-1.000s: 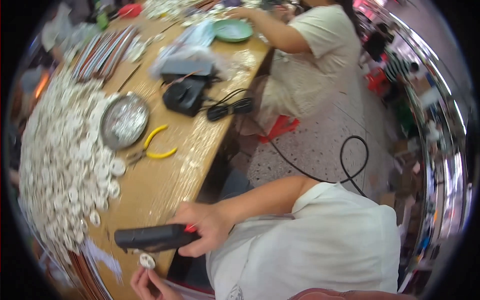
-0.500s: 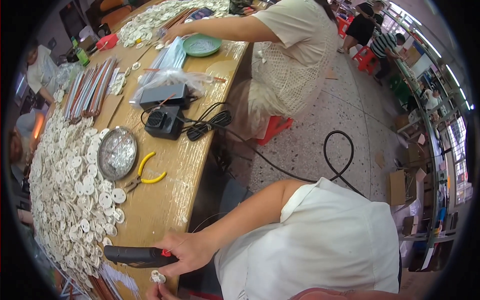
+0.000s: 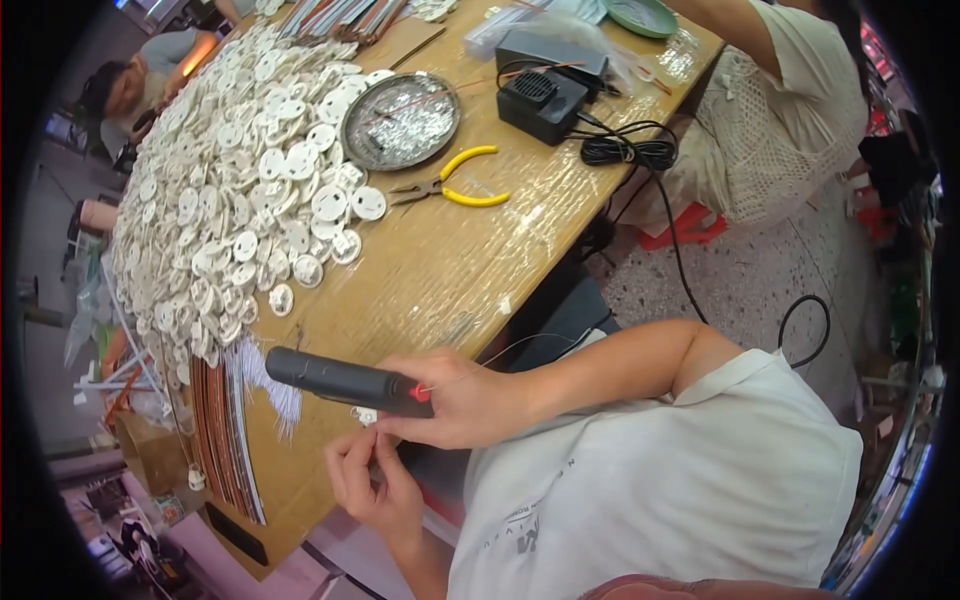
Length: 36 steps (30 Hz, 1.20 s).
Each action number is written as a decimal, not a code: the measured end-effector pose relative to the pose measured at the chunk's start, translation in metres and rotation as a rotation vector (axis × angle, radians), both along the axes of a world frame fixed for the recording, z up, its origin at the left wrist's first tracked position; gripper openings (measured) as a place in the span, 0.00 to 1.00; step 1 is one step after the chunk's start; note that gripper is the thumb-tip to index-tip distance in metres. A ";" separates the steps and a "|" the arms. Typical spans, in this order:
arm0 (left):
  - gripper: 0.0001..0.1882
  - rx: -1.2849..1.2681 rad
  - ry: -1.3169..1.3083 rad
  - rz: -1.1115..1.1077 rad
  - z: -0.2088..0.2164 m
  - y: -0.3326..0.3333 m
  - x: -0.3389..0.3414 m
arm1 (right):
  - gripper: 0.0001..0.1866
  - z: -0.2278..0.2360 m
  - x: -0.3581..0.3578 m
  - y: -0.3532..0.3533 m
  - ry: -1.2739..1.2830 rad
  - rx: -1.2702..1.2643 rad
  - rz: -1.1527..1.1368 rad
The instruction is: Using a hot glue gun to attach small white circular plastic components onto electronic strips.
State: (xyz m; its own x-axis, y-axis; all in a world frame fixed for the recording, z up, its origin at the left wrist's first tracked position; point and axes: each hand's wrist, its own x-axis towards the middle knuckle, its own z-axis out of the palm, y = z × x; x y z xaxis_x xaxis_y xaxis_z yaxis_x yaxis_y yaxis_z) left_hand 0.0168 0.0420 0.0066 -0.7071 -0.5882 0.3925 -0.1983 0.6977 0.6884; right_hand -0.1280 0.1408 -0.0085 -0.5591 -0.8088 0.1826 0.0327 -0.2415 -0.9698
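My right hand is wrapped round a black handheld tool, a thick rounded barrel with a red part near the fingers. A thin wire trails from beside that red part back over my forearm. Just below, the thumb and fingers of my left hand are pinched together against a small white disc. My right hand and the tool cover much of this disc. Both hands are by the table's near edge, and their fingertips almost meet.
A big heap of white discs covers the table's left side. Past it lie a round metal dish, yellow-handled pliers and black boxes with a coiled cable. Bundled wires lie at left; co-workers sit across and at right.
The view has swung, so the table sits farther right and higher. More of my left hand shows now. The disc is more hidden behind my right hand, which still holds the tool.
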 end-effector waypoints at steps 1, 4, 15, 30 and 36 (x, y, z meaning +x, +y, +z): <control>0.03 -0.014 0.007 -0.025 0.002 -0.001 0.000 | 0.15 0.002 0.000 0.000 0.015 -0.008 -0.015; 0.05 -0.013 0.030 -0.045 0.001 -0.001 -0.005 | 0.13 0.000 0.001 -0.001 -0.005 0.024 -0.044; 0.08 -0.025 0.086 -0.096 -0.012 -0.005 -0.006 | 0.08 0.014 -0.006 0.010 -0.113 0.171 0.010; 0.06 0.046 -0.015 0.072 0.004 -0.011 -0.023 | 0.11 0.008 -0.045 0.054 0.002 0.049 0.003; 0.06 0.051 -0.084 0.078 0.009 -0.012 -0.028 | 0.10 -0.001 -0.050 0.051 0.140 -0.021 0.001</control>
State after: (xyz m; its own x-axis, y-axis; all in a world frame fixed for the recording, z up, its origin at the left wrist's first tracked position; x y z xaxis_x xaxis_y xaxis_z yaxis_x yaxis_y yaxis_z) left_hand -0.0116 0.0303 0.0154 -0.6876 -0.6601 0.3024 -0.3088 0.6428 0.7011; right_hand -0.1775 0.1921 -0.0094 -0.5263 -0.8043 0.2759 -0.1025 -0.2620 -0.9596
